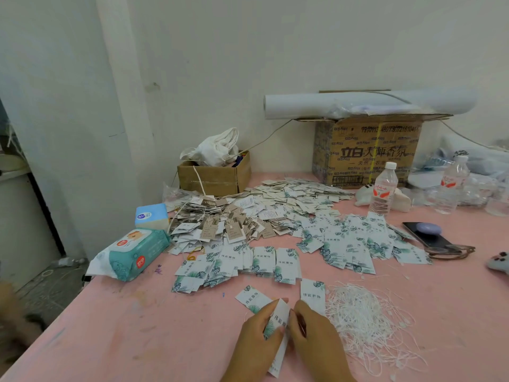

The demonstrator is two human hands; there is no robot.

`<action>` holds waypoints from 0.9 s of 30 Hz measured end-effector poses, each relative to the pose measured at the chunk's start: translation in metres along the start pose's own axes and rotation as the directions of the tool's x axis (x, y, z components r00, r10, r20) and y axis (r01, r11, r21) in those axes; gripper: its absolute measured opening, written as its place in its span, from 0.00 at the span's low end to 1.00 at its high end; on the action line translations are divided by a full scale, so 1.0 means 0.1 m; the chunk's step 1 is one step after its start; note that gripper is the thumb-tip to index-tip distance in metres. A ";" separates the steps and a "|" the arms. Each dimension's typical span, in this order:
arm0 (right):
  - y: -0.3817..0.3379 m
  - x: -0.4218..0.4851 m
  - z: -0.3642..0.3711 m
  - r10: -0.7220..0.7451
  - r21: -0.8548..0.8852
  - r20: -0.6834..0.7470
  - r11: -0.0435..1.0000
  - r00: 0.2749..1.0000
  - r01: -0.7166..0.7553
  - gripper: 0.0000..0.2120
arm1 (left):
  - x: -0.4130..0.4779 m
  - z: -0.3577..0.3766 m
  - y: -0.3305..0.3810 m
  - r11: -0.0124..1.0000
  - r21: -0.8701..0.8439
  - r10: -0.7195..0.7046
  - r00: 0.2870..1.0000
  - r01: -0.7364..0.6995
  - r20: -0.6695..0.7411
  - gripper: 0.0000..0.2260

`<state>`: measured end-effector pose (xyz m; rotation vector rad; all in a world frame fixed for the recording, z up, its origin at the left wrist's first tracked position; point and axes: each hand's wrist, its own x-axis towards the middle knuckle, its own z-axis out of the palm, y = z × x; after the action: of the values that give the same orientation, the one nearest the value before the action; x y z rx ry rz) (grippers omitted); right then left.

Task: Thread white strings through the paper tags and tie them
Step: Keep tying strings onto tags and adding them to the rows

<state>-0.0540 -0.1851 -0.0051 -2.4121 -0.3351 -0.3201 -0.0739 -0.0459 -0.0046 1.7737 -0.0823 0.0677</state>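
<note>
Left hand [257, 333], right hand [312, 330] pinching paper tag [280, 317]

**Soft even light, wide-angle bend at the edges**

Diffuse indoor light, moderately bright, its source outside the frame. Shadows are faint: a soft dark fringe on the pink table [137, 332] under the left hand [256, 337] and right hand [316, 340], and another below the wet-wipe pack [132, 255]. The white wall [248, 51] reads grey-blue and dims toward the left, where its vertical lines lean from lens distortion. Small highlights sit on the water bottles [384, 188]. The far right looks smeared. A brown shape [11, 307] at the lower left edge is motion-blurred. Print on the tag [279, 318] between the hands is readable, though fine detail is soft everywhere
</note>
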 end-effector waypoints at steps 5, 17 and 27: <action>0.00 0.00 0.00 0.000 0.010 0.008 1.000 1.000 0.000 0.16 | 0.00 0.00 0.01 1.000 -0.007 -0.012 1.000 0.012 0.001 0.23; -0.02 0.00 -0.04 -0.016 0.043 0.013 0.999 1.000 0.015 0.10 | -0.01 -0.01 0.02 1.000 -0.006 0.000 1.000 0.000 -0.008 0.24; -0.05 0.00 -0.05 0.052 0.051 0.029 0.997 0.998 -0.054 0.14 | -0.01 -0.02 0.06 0.999 0.009 0.040 0.999 -0.040 0.014 0.26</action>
<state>-0.0566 -0.1842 0.0014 -2.3724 -0.2880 -0.2510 -0.0758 -0.0447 0.0012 1.7819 -0.1275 0.0842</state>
